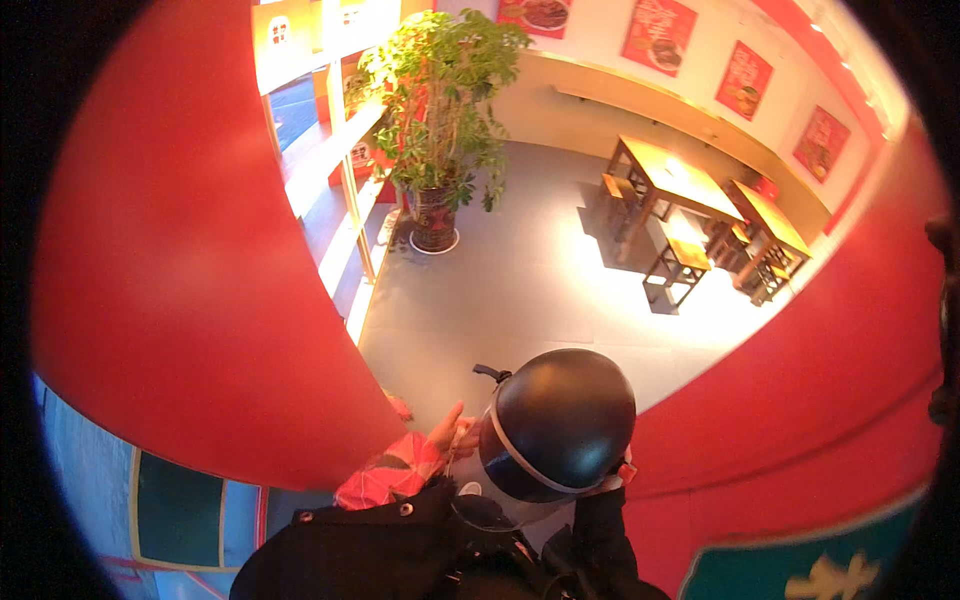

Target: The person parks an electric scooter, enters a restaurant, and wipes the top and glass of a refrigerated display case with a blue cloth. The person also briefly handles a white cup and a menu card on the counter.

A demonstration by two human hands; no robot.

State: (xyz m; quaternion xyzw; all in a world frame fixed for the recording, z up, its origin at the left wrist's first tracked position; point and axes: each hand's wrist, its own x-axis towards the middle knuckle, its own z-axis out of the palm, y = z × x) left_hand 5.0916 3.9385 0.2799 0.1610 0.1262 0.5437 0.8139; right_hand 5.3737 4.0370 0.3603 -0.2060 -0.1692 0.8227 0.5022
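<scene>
A black helmet (568,420) with a pale rim band and a clear visor (469,457) is in front of my chest, its dome turned up toward me. My right hand (609,480) grips the helmet's lower right edge, mostly hidden beneath the shell. Something small and red (628,472) shows beside that hand. To the left, my left hand (454,433) is at the visor's edge, thumb raised and apart from the fingers. Part of it lies behind the clear visor, and I see nothing held in it. A dark strap (491,372) sticks out from the helmet's upper left.
Red panels (187,262) (787,405) flank the opening ahead. Beyond it, a tall potted plant (442,120) stands by the left shelving (349,187). Wooden tables (675,176) (776,217) and stools (684,244) occupy the right side of the grey floor (480,300).
</scene>
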